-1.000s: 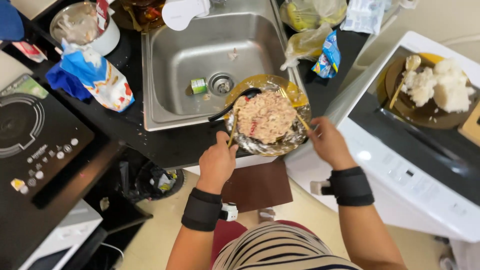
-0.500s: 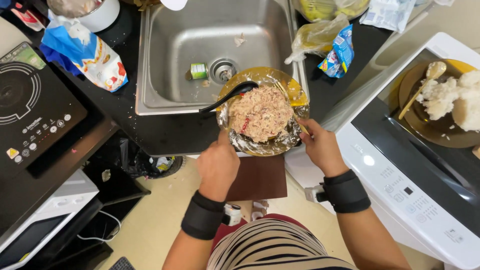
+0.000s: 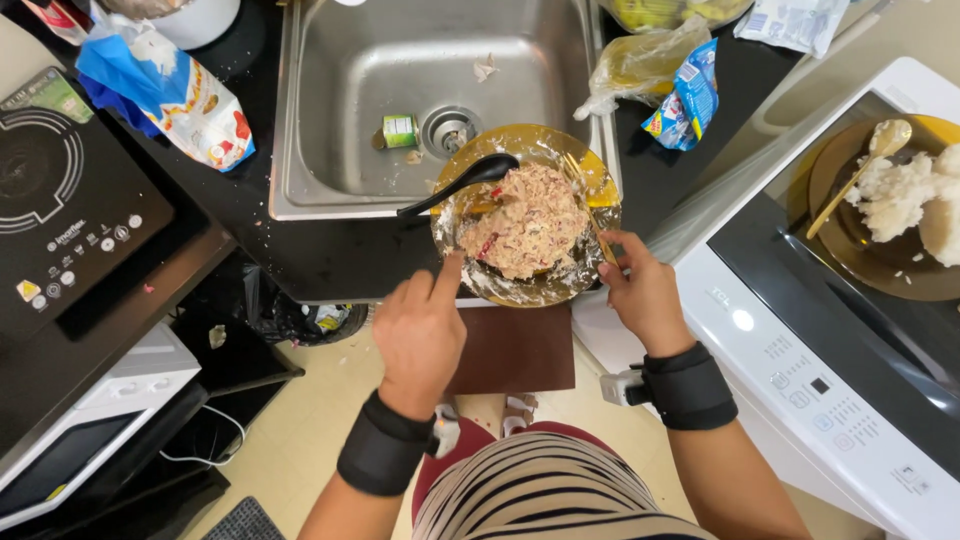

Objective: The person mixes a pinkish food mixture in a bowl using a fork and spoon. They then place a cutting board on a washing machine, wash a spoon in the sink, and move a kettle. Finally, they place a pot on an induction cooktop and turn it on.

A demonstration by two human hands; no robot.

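My left hand (image 3: 420,335) is at the near rim of the bowl (image 3: 527,160), index finger pointing up and touching the edge, other fingers curled in, holding nothing I can make out. My right hand (image 3: 640,290) is on the right side of the bowl, fingers closed on a fork (image 3: 585,195) whose tines lie in the food. The bowl is amber glass, sitting on the front right corner of the sink (image 3: 350,120), partly over the counter edge. It is full of a pinkish-beige minced mix (image 3: 525,225). A black spoon (image 3: 460,183) rests in it, handle sticking out left over the sink. Black wrist bands on both arms. Left: induction cooker (image 3: 50,190), a blue and white bag (image 3: 165,90). Right: white washing machine (image 3: 800,340) with a brown plate of rice (image 3: 905,195) on top. Blue snack packet (image 3: 685,95) near the sink's right edge.
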